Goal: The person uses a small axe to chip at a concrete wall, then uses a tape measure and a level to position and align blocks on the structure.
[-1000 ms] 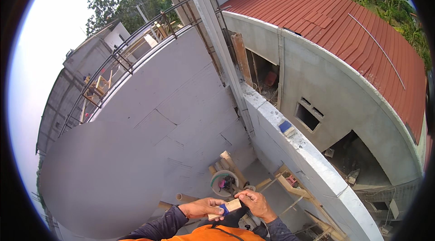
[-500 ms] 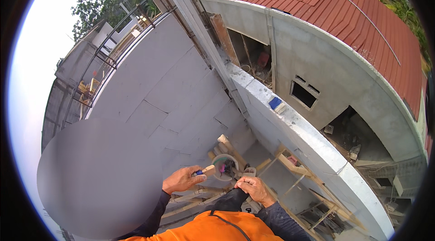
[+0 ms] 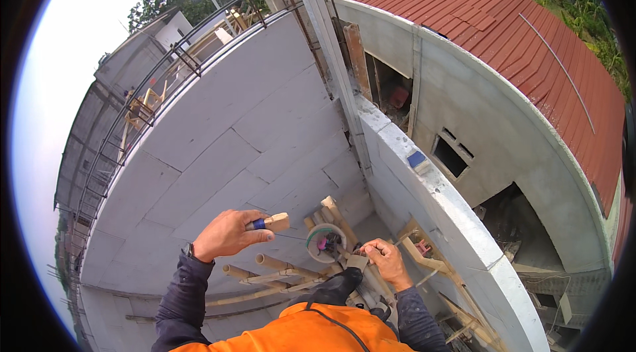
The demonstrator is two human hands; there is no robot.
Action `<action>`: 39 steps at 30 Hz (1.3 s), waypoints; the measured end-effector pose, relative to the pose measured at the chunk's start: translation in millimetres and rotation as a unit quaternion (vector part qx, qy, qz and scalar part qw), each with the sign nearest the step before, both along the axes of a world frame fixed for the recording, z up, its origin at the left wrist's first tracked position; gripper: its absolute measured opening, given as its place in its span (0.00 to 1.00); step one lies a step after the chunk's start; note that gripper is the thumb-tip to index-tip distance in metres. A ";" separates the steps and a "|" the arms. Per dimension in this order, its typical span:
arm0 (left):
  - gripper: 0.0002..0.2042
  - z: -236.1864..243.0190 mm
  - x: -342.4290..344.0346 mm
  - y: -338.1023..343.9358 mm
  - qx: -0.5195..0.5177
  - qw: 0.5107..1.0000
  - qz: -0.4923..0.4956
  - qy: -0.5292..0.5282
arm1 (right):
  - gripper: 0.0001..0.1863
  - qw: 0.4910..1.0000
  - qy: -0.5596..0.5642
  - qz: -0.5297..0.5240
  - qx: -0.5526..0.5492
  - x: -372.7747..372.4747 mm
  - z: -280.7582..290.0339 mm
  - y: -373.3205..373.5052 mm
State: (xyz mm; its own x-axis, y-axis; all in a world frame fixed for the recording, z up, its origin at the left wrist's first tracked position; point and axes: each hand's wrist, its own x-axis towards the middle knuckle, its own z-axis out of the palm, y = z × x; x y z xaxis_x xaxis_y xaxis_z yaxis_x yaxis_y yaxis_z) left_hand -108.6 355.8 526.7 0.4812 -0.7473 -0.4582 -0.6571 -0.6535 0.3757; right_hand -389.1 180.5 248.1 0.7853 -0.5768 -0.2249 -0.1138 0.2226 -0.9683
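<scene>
My left hand (image 3: pixel 232 234), at lower centre, grips a small wooden block (image 3: pixel 275 222) with blue material wrapped round it. My right hand (image 3: pixel 385 259), lower and to the right, has thumb and forefinger pinched; what they hold is too small to make out. Below and between my hands are a round bucket (image 3: pixel 313 256) with dark and pink items inside, bamboo poles (image 3: pixel 264 260) and my dark-clad leg. A blue-and-pale object (image 3: pixel 417 161) lies on top of the white block wall to my right.
Grey block wall (image 3: pixel 205 173) fronts me, with rebar (image 3: pixel 146 103) along its top and a tall post (image 3: pixel 331 54) at the corner. The right wall (image 3: pixel 477 239) drops to timber framing (image 3: pixel 430 262). Beyond it stands a building with a red roof (image 3: pixel 503 34) and dark openings.
My hands have parted: the left moved left and up with the wooden block, out of the right hand's grasp. The right hand moved slightly right and downward from a second ago.
</scene>
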 end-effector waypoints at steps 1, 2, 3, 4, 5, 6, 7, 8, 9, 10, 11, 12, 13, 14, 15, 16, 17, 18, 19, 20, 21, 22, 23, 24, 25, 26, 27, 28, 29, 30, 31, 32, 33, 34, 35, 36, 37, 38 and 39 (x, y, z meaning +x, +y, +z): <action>0.29 2.3 2.2 4.4 0.014 0.998 -0.031 -0.055 | 0.16 1.000 -0.007 -0.003 -0.003 -0.1 4.6 -1.8; 0.31 3.5 4.3 10.4 0.006 0.997 -0.055 -0.049 | 0.15 1.000 -0.015 -0.007 -0.007 -0.7 7.1 -3.0; 0.32 7.0 8.6 18.8 0.040 0.994 -0.079 -0.061 | 0.15 0.999 -0.020 -0.038 0.006 -1.0 4.6 -3.7; 0.32 10.2 14.1 27.3 0.069 0.990 -0.104 -0.070 | 0.15 0.997 -0.023 -0.070 0.014 -3.3 0.2 -7.3; 0.33 14.2 16.2 32.7 0.100 0.984 -0.127 -0.080 | 0.15 0.994 -0.027 -0.099 0.024 -5.3 -5.9 -11.5; 0.34 27.0 14.6 34.0 0.120 0.988 -0.085 -0.049 | 0.15 0.989 -0.047 -0.130 0.052 -9.0 -13.0 -14.5; 0.35 45.0 13.4 30.3 0.138 0.989 -0.047 -0.013 | 0.15 0.986 -0.046 -0.150 0.050 -14.4 -18.7 -22.5; 0.36 71.8 9.5 31.0 0.166 0.986 -0.002 0.017 | 0.15 0.984 -0.051 -0.163 0.059 -14.7 -23.2 -23.8; 0.35 87.6 11.4 32.8 0.120 0.992 0.011 0.021 | 0.15 0.980 -0.050 -0.181 0.063 -19.2 -27.7 -25.3; 0.33 100.9 14.7 34.8 0.074 0.997 0.024 0.025 | 0.14 0.980 -0.051 -0.183 0.067 -21.9 -29.1 -27.8; 0.30 120.1 15.2 43.1 -0.011 0.999 0.034 0.000 | 0.14 0.981 -0.047 -0.183 0.040 -20.8 -22.5 -30.5; 0.27 138.1 14.8 49.1 -0.096 0.994 0.043 -0.025 | 0.14 0.982 -0.044 -0.185 0.014 -19.3 -17.1 -32.9; 0.25 153.2 15.6 46.5 -0.104 0.991 0.017 -0.082 | 0.14 0.982 -0.037 -0.185 -0.006 -16.5 -16.6 -33.5; 0.23 167.1 16.8 43.1 -0.112 0.984 -0.009 -0.139 | 0.14 0.984 -0.033 -0.177 -0.013 -14.1 -15.3 -34.4; 0.22 178.5 13.7 36.1 -0.108 0.980 -0.034 -0.165 | 0.14 0.985 -0.031 -0.170 -0.019 -9.5 -10.4 -35.8; 0.21 186.3 8.9 26.5 -0.104 0.974 -0.060 -0.191 | 0.14 0.986 -0.027 -0.164 -0.026 -4.8 -6.6 -37.4; 0.20 192.6 5.4 15.9 -0.101 0.967 -0.086 -0.215 | 0.14 0.984 -0.025 -0.170 -0.042 -0.4 -8.5 -43.4; 0.20 199.2 3.6 3.3 -0.113 0.960 -0.111 -0.231 | 0.14 0.981 -0.022 -0.181 -0.061 1.4 -12.0 -54.7; 0.20 208.7 -0.7 -6.7 -0.120 0.952 -0.131 -0.251 | 0.14 0.979 -0.023 -0.187 -0.076 6.5 -12.2 -60.7; 0.19 213.0 0.1 -16.1 -0.128 0.943 -0.150 -0.269 | 0.15 0.979 -0.029 -0.190 -0.075 13.7 -7.2 -64.1; 0.19 213.4 5.2 -27.5 -0.143 0.920 -0.175 -0.321 | 0.15 0.978 -0.033 -0.194 -0.075 21.2 -2.3 -67.4; 0.19 215.0 11.1 -40.2 -0.156 0.892 -0.199 -0.375 | 0.15 0.976 -0.040 -0.199 -0.074 27.5 2.6 -71.0; 0.19 221.3 14.2 -52.1 -0.170 0.858 -0.222 -0.430 | 0.15 0.979 -0.045 -0.186 -0.078 34.5 3.1 -76.4; 0.20 228.6 15.9 -64.3 -0.189 0.840 -0.230 -0.453 | 0.16 0.980 -0.049 -0.173 -0.081 43.8 1.0 -82.6; 0.21 236.4 18.4 -76.4 -0.203 0.822 -0.238 -0.476 | 0.16 0.983 -0.054 -0.158 -0.080 55.6 -1.2 -85.2; 0.22 242.3 23.7 -88.4 -0.221 0.803 -0.245 -0.497 | 0.16 0.985 -0.048 -0.140 -0.091 63.7 2.5 -87.7; 0.22 247.2 33.9 -101.1 -0.237 0.769 -0.276 -0.526 | 0.15 0.987 -0.043 -0.121 -0.102 74.5 5.8 -88.4; 0.23 248.1 48.9 -117.7 -0.255 0.733 -0.308 -0.551 | 0.15 0.988 -0.034 -0.105 -0.112 83.1 9.2 -90.6; 0.23 253.2 55.7 -131.6 -0.271 0.693 -0.338 -0.576 | 0.15 0.988 -0.027 -0.089 -0.122 91.7 14.1 -93.9; 0.22 259.7 61.6 -142.9 -0.280 0.678 -0.339 -0.590 | 0.15 0.989 -0.021 -0.072 -0.131 101.3 19.8 -97.0; 0.22 264.4 64.4 -157.2 -0.290 0.662 -0.340 -0.601 | 0.15 0.988 -0.013 -0.057 -0.140 109.1 24.9 -102.4; 0.21 270.4 61.4 -168.6 -0.299 0.647 -0.340 -0.613 | 0.15 0.989 -0.027 -0.060 -0.135 116.9 31.6 -106.1; 0.20 279.6 57.5 -181.3 -0.295 0.693 -0.328 -0.570 | 0.15 0.989 -0.043 -0.062 -0.129 124.9 39.4 -110.3; 0.20 289.7 45.6 -196.8 -0.297 0.735 -0.316 -0.522 | 0.16 0.988 -0.053 -0.069 -0.128 124.6 46.7 -119.6; 0.21 297.4 43.6 -206.0 -0.287 0.776 -0.301 -0.474 | 0.16 0.986 -0.051 -0.078 -0.139 128.9 52.6 -122.4; 0.19 302.8 49.1 -213.9 -0.305 0.736 -0.330 -0.507 | 0.16 0.983 -0.049 -0.088 -0.151 130.7 59.4 -126.0; 0.19 308.7 46.0 -221.8 -0.286 0.749 -0.323 -0.504 | 0.17 0.981 -0.047 -0.100 -0.161 130.9 65.3 -129.5; 0.18 319.4 39.9 -225.7 -0.264 0.761 -0.313 -0.503 | 0.17 0.976 -0.038 -0.115 -0.182 129.7 69.3 -131.9; 0.18 327.6 36.5 -228.2 -0.244 0.772 -0.303 -0.502 | 0.17 0.970 -0.029 -0.132 -0.203 121.4 71.1 -135.0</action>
State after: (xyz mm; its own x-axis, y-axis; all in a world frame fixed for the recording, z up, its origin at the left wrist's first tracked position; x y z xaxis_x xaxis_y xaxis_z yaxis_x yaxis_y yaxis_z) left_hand -72.2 127.6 854.3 -0.0959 -0.9406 0.3257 -0.9069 -0.0523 -0.4181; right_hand -267.7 45.5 319.3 0.6026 -0.7914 0.1030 -0.0480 -0.1648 -0.9852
